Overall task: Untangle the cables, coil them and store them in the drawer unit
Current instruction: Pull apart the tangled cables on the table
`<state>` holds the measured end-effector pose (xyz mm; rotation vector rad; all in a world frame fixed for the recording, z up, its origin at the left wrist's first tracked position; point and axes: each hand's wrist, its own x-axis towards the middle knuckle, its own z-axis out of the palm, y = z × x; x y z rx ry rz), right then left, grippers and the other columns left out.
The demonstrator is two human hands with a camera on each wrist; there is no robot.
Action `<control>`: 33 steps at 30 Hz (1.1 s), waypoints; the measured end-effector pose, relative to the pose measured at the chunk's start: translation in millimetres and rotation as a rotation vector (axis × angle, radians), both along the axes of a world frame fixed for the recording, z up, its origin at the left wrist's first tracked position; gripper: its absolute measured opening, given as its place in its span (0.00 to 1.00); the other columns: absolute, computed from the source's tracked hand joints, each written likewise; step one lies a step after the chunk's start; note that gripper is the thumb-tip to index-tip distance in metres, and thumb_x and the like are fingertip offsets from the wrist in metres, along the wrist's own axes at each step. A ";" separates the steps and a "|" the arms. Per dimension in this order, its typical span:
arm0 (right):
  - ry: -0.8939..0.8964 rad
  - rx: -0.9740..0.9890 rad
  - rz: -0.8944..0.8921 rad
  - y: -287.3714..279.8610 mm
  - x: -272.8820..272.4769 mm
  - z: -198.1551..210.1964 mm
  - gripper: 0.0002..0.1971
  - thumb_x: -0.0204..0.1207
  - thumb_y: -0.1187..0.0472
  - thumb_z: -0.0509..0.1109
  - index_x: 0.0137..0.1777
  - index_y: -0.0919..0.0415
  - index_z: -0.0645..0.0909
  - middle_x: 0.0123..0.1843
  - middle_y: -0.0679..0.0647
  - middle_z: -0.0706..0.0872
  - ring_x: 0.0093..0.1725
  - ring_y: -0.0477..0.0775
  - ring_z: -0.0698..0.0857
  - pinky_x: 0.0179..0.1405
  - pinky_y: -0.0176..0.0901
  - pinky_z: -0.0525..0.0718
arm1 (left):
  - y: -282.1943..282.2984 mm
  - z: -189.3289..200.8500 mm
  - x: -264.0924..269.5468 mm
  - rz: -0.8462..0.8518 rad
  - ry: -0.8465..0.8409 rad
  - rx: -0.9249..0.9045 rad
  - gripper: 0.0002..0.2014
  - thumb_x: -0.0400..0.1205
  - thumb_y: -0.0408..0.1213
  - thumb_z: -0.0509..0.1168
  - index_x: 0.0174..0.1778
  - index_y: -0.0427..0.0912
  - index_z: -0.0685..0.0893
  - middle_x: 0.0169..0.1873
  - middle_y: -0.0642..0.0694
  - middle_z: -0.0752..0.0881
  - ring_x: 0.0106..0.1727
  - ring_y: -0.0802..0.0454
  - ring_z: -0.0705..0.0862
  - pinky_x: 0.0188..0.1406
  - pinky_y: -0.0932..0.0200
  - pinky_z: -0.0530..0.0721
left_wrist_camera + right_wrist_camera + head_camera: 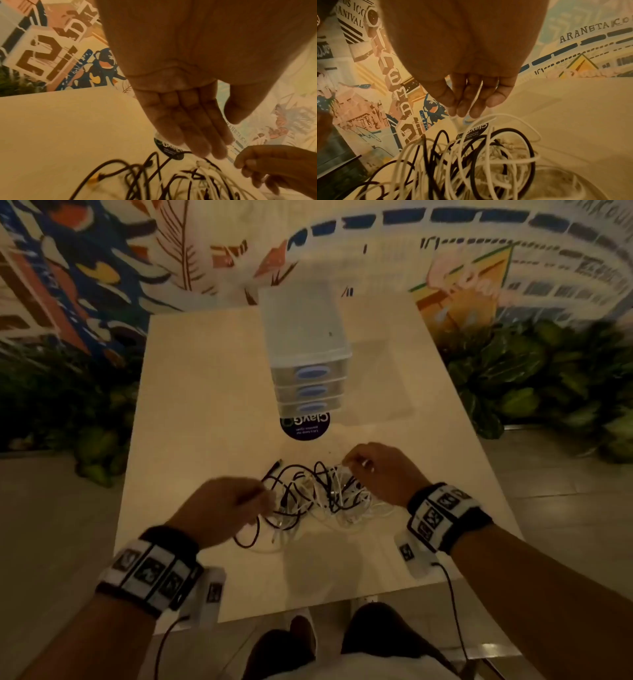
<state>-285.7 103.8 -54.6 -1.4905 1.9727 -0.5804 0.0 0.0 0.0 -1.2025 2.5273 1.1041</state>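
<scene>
A tangle of black and white cables (318,498) lies on the pale table (205,405) in front of me. My left hand (253,498) hovers at the tangle's left side. In the left wrist view the left hand (221,135) has straight fingers (197,128) above the cables (171,180) and holds nothing. My right hand (349,465) is at the tangle's far right. There the right hand (462,109) pinches a white cable (513,117) above the heap (471,162). A translucent drawer unit (308,354) with three shut drawers and blue handles stands behind the tangle.
A round dark sticker (305,428) sits on the table between the drawer unit and the cables. Green plants (548,378) flank the table on both sides. A painted mural wall (102,268) rises behind. The table's near edge is just above my knees.
</scene>
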 end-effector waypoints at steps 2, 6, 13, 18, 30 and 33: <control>0.049 0.092 -0.010 -14.6 -2.1 -3.7 0.09 0.85 0.56 0.65 0.57 0.52 0.87 0.53 0.51 0.85 0.50 0.52 0.82 0.56 0.48 0.81 | -11.8 0.8 -14.3 -0.002 0.055 -0.090 0.16 0.86 0.61 0.60 0.46 0.56 0.87 0.38 0.57 0.90 0.39 0.63 0.85 0.43 0.62 0.82; 0.180 0.319 0.068 -32.6 2.1 -13.1 0.16 0.88 0.53 0.61 0.61 0.58 0.88 0.60 0.58 0.88 0.60 0.61 0.84 0.56 0.47 0.79 | -18.8 -9.8 -54.4 -0.035 0.149 -0.111 0.08 0.88 0.49 0.63 0.60 0.58 0.85 0.51 0.59 0.85 0.46 0.62 0.82 0.45 0.71 0.75; 0.290 0.308 0.088 -36.6 8.6 -29.8 0.13 0.81 0.48 0.65 0.57 0.45 0.89 0.53 0.51 0.91 0.56 0.60 0.85 0.58 0.55 0.85 | -4.4 -43.6 -89.1 -0.320 -0.002 -0.200 0.19 0.86 0.46 0.63 0.74 0.61 0.80 0.57 0.47 0.77 0.51 0.47 0.79 0.47 0.57 0.74; 0.486 0.421 0.245 -35.8 13.7 -34.1 0.18 0.85 0.46 0.55 0.66 0.42 0.83 0.60 0.52 0.85 0.63 0.62 0.76 0.61 0.56 0.73 | -6.1 -54.8 -82.6 -0.317 -0.109 -0.268 0.17 0.85 0.50 0.63 0.69 0.59 0.84 0.53 0.46 0.75 0.52 0.43 0.79 0.48 0.51 0.78; 0.404 0.368 0.161 -37.2 13.7 -40.8 0.18 0.84 0.51 0.55 0.67 0.47 0.82 0.61 0.53 0.84 0.63 0.61 0.77 0.61 0.58 0.71 | -3.7 -65.9 -63.1 -0.154 -0.098 -0.233 0.13 0.85 0.49 0.61 0.64 0.58 0.84 0.49 0.49 0.76 0.45 0.45 0.81 0.44 0.49 0.83; 0.324 0.243 0.065 -37.7 14.1 -41.3 0.16 0.83 0.54 0.57 0.60 0.46 0.85 0.53 0.51 0.83 0.59 0.60 0.78 0.57 0.56 0.70 | -3.7 -65.1 -70.2 -0.132 -0.135 -0.282 0.12 0.86 0.55 0.60 0.57 0.57 0.86 0.46 0.50 0.80 0.44 0.45 0.84 0.44 0.49 0.84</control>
